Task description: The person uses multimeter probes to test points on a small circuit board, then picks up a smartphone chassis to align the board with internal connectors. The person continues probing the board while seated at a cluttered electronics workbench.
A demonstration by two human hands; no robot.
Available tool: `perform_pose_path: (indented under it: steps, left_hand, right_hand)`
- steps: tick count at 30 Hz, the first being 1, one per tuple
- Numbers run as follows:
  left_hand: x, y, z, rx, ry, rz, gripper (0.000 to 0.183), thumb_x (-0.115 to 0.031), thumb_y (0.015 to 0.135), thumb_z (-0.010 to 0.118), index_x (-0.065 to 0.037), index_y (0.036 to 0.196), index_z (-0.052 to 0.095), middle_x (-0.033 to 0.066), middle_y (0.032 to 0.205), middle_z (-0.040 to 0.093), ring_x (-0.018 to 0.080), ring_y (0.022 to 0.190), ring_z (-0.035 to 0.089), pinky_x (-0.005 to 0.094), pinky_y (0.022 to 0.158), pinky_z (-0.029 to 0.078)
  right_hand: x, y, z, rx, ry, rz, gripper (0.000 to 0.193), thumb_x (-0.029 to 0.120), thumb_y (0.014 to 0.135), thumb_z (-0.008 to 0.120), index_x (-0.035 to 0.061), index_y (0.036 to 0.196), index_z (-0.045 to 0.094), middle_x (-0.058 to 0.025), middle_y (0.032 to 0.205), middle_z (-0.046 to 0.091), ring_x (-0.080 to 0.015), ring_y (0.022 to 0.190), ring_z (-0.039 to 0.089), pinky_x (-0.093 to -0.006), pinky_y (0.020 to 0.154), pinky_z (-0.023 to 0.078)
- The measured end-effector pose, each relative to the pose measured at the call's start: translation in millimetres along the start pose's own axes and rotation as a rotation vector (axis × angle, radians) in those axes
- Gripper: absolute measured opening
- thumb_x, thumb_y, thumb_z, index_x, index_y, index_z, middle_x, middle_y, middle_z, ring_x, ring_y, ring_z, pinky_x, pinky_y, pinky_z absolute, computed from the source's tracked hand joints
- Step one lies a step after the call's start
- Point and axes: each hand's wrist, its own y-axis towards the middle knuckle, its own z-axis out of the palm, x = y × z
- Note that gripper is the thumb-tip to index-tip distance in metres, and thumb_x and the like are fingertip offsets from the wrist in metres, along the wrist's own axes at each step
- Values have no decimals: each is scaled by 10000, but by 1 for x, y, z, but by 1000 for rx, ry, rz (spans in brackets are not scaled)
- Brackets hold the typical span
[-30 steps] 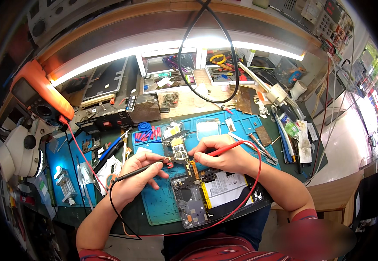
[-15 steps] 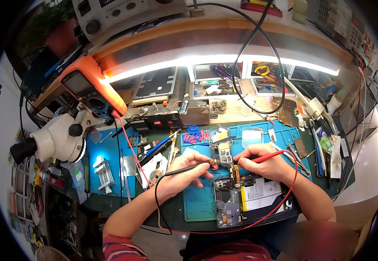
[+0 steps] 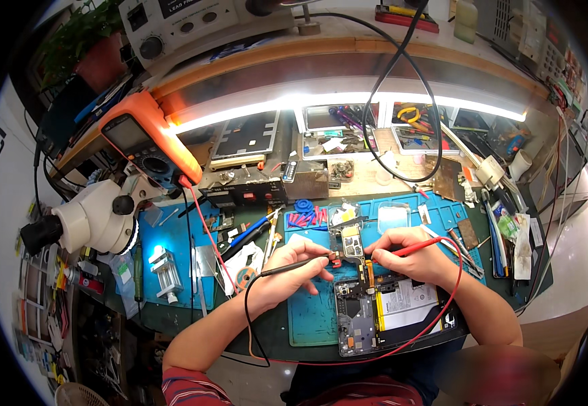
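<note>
Closed around a black multimeter probe (image 3: 286, 268), my left hand (image 3: 291, 266) is at the left side of a narrow circuit board (image 3: 352, 241). A small red part (image 3: 336, 260) shows by its fingertips. My right hand (image 3: 412, 252) grips a red multimeter probe (image 3: 415, 247) at the board's right side. The probe tips are too small to make out. An orange flex cable (image 3: 369, 274) runs from the board toward an opened tablet (image 3: 395, 311), its white battery (image 3: 407, 302) exposed. The tablet lies nearest me, partly on a blue work mat (image 3: 311, 318).
An orange multimeter (image 3: 150, 145) leans at the back left, its leads trailing across the bench. Beside it stands a white microscope (image 3: 94, 220). A small metal clamp (image 3: 164, 274) sits under a light. Tweezers (image 3: 466, 256) and a clear box (image 3: 394, 216) lie at right.
The whole view has shifted slightly, moving the scene a little to the right. Both hands keep their hold on the probes beside the board, with hardly any movement.
</note>
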Motion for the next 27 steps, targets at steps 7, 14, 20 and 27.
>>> perform_pose_path:
  steps: [7,14,20,27]
  left_hand:
    - [-5,-2,1,1,6,-4,299,-155,988,625,37,1209,570,139,1152,670,180,947,706,263,623,585]
    - [-6,-5,3,-22,0,-16,261,-142,993,610,11,1202,581,123,1191,651,177,962,689,241,640,558]
    - [-6,-3,5,-19,5,2,250,-140,989,609,10,1188,593,115,1200,634,180,952,690,246,632,553]
    - [-7,-5,4,-20,17,15,240,-136,986,606,4,1181,600,126,1209,643,184,948,694,244,633,553]
  right_hand:
    - [-1,-1,1,-12,-16,-39,145,137,888,709,-8,890,719,-72,819,731,-109,736,662,-275,658,519]
    - [-3,1,1,-9,-14,-95,157,150,899,709,-7,887,712,-72,793,716,-116,729,664,-274,654,518]
    - [-6,1,0,-15,-27,-103,195,190,912,708,-2,877,713,-70,766,702,-107,702,645,-267,634,506]
    - [3,0,-3,63,-53,-7,209,194,945,682,-10,901,701,-99,994,753,-100,869,672,-262,749,531]
